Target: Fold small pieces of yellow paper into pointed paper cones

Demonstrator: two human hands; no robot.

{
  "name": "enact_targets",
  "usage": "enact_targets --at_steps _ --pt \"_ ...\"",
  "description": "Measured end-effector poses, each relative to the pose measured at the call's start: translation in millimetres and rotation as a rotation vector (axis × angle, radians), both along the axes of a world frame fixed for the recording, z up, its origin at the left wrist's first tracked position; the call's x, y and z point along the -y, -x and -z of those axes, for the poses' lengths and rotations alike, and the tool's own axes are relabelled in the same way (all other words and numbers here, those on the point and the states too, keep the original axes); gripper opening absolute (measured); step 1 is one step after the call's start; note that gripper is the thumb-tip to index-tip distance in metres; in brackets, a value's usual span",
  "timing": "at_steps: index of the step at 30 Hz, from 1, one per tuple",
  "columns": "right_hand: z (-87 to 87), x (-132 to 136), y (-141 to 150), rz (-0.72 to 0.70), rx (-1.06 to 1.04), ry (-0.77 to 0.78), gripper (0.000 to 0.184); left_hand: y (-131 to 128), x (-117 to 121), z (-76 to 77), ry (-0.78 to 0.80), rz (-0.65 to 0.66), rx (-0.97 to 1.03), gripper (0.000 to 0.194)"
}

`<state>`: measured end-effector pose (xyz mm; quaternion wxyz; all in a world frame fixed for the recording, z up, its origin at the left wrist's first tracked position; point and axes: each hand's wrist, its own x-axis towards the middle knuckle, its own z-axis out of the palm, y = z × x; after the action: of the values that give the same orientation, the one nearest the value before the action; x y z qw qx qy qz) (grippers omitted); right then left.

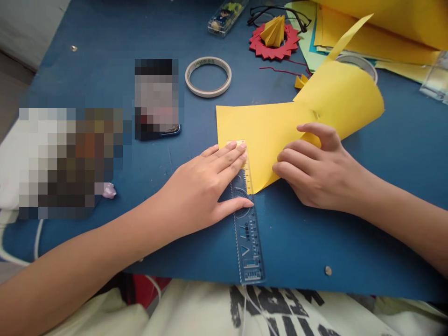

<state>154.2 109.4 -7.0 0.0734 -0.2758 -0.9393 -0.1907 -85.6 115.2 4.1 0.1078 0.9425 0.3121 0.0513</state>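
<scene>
My left hand (206, 186) lies flat on a clear plastic ruler (249, 242), fingers stretched over its upper end and thumb across its middle. The ruler's upper part rests on the left portion of a sheet of yellow paper (252, 126); its lower part lies on the blue table. My right hand (311, 168) is closed at the sheet's lower right edge, with fingers curled and the thumb hidden. There the paper bends slightly upward. Beyond this hand, the sheet's right portion curls up off the table, and a narrow strip sticks out at the top.
A roll of tape (208, 93) lies behind the sheet, beside a blurred-out phone-like object (157, 98). Further back are a red folded-paper ring (257, 46), eyeglasses (304, 21) and a clear case (224, 18). Coloured sheets (385, 35) pile up at right; white cables (38, 238) run at left.
</scene>
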Motion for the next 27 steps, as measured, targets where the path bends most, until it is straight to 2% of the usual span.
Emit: enact_targets --at_steps 27 --pt "-0.5 1.6 -0.6 0.019 0.011 0.071 0.019 0.5 0.0 -1.6 0.03 -0.007 0.001 0.063"
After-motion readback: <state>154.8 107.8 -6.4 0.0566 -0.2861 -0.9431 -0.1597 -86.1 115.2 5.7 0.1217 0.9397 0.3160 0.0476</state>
